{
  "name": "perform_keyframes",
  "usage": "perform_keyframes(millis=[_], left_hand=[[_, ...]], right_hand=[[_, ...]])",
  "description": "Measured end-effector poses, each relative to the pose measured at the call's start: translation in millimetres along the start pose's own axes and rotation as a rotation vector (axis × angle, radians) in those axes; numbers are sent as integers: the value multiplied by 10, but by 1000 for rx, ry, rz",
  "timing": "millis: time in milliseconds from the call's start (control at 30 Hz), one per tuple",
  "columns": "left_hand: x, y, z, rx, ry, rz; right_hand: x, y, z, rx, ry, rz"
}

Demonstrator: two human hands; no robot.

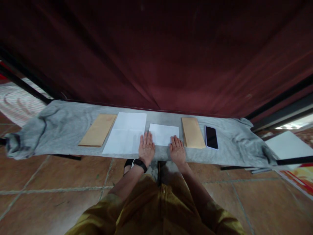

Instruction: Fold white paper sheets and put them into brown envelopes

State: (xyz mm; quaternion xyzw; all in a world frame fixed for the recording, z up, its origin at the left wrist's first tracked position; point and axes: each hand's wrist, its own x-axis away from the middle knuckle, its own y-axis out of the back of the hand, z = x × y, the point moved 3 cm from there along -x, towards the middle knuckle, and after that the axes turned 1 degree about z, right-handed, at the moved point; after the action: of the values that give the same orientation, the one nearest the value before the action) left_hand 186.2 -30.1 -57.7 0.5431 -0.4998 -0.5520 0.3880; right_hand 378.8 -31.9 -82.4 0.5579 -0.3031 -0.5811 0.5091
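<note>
A small folded white sheet of paper lies on the grey cloth before me. My left hand rests flat by its left lower corner, fingers stretched forward, between it and a larger white sheet with a crease across it. Over the small sheet's lower right corner lies my right hand, palm down, fingers extended. Neither hand grips anything. Close to the right hand is a brown paper envelope; another brown envelope lies left of the large sheet.
A phone with a dark screen lies right of the right envelope. Grey cloth covers the narrow surface, rumpled at both ends. A dark red curtain hangs behind it, with black metal bars at either side. Below is a tiled floor.
</note>
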Motion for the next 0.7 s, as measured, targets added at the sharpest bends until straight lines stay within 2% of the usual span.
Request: perform_keyframes(millis=[133,233,300,433,700], left_hand=[[-8,53,-179,13,-172,6],[42,14,-350,48,-385,40],[81,-31,-418,53,-461,64],[106,-84,-430,57,-455,98],[105,-122,-385,75,-434,150]], right_hand=[[-13,63,52,-56,9,5],[14,97,176,-140,115,54],[51,107,253,-182,192,102],[117,118,259,-173,215,141],[234,156,65,-100,197,127]])
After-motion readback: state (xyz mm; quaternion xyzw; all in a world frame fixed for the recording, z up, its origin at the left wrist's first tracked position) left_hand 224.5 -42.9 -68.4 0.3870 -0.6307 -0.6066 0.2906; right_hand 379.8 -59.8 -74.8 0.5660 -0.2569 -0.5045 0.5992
